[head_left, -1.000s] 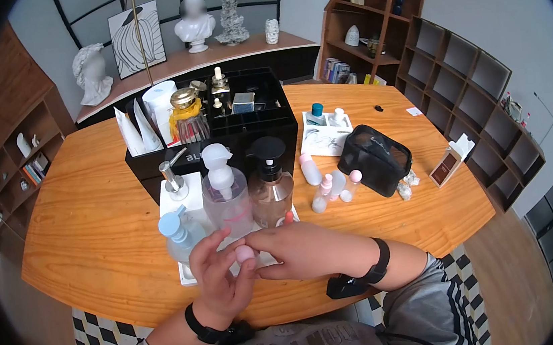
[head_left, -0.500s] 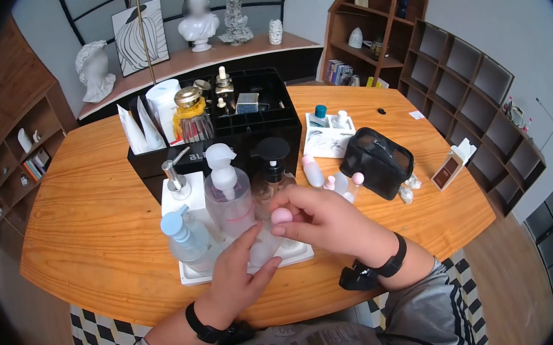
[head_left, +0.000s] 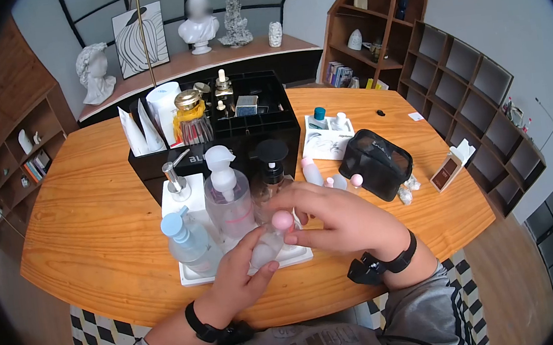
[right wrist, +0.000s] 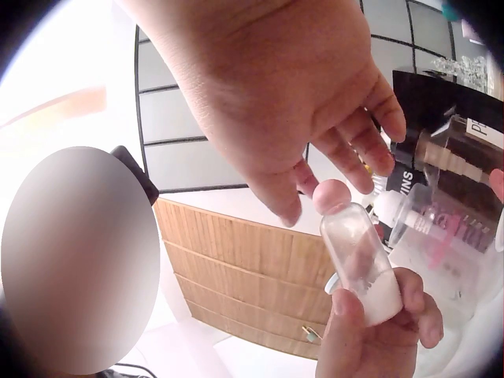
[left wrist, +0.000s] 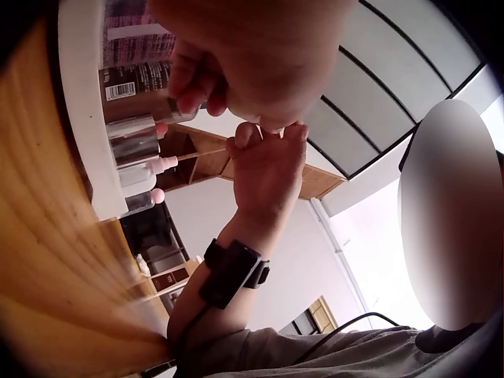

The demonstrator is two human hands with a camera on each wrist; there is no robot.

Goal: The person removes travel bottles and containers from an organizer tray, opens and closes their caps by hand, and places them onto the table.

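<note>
My left hand (head_left: 237, 281) grips the lower part of a small clear bottle (head_left: 267, 244) just above the front of the white tray (head_left: 190, 276). The bottle's round pink cap (head_left: 282, 220) points up and to the right. My right hand (head_left: 335, 217) comes in from the right and pinches that cap with thumb and fingertips. In the right wrist view the small clear bottle (right wrist: 358, 264) shows white residue at its base, and the pink cap (right wrist: 331, 195) sits between the right hand's thumb and fingers. The left wrist view shows both hands meeting, with the bottle mostly hidden.
On the tray stand a blue-capped bottle (head_left: 186, 239), a clear pump bottle (head_left: 228, 198) and a brown pump bottle (head_left: 270, 173). Behind them is a black organizer (head_left: 218, 128). To the right lie small pink-capped bottles (head_left: 338, 181), a black mesh pouch (head_left: 375, 162) and a small box (head_left: 448, 168).
Both hands have risen from the table's front edge and moved to the right over the tray. The bottle now shows tilted in the left hand, the right hand still on its cap.
</note>
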